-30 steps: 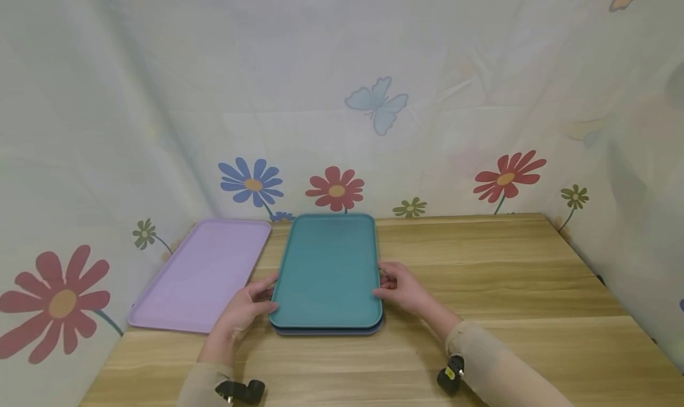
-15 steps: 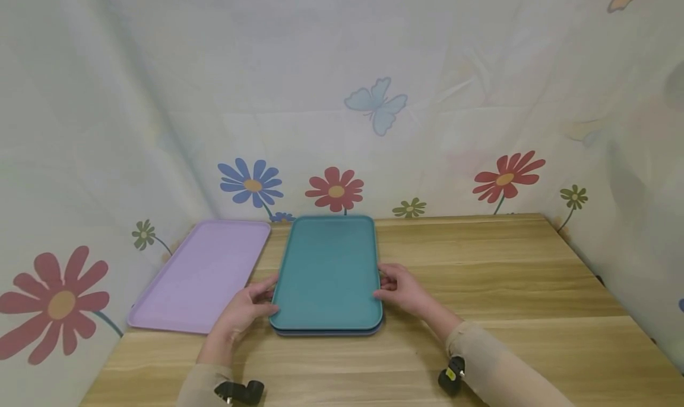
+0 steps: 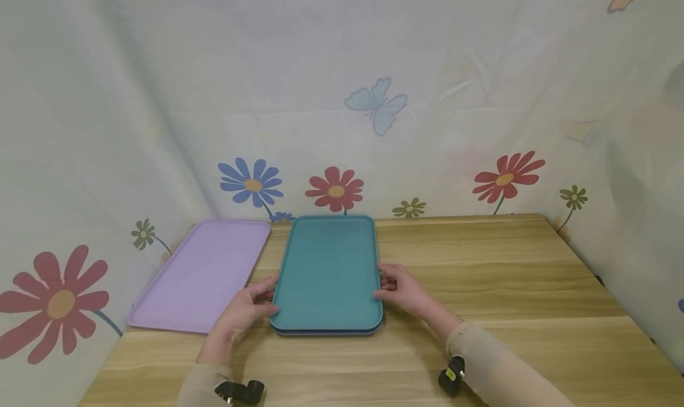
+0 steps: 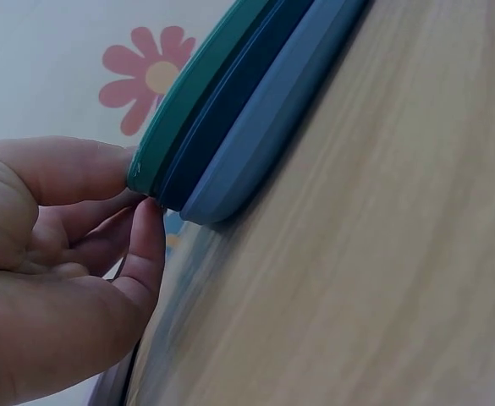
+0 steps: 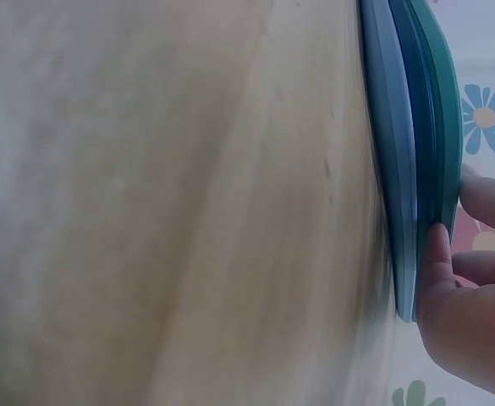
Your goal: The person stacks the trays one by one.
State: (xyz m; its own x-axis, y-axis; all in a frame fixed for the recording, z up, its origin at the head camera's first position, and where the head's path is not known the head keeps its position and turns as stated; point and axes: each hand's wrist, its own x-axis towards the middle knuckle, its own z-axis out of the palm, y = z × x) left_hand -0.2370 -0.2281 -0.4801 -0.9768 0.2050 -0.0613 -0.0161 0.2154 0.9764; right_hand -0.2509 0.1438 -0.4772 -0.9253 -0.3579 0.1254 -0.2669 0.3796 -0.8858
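A teal tray [image 3: 332,273] tops a neat stack in the middle of the table. Under it sit a dark blue tray [image 4: 217,127] and, at the bottom, a greyish-blue tray [image 4: 260,118]. My left hand [image 3: 243,309] pinches the teal tray's near left side, thumb on the rim and fingers below. Opposite, my right hand [image 3: 403,288] pinches the right side in the same way. In both wrist views the little finger reaches the dark blue tray's edge. The other fingertips are partly hidden by the stack.
A light purple tray [image 3: 205,273] lies flat to the left of the stack, close to my left hand. The wooden table [image 3: 481,276] meets a flower-printed cloth [image 3: 427,128] at its back and sides.
The teal tray has sunk very slightly onto the stack, with both hands moving down along with it. In the last half second almost nothing has moved.
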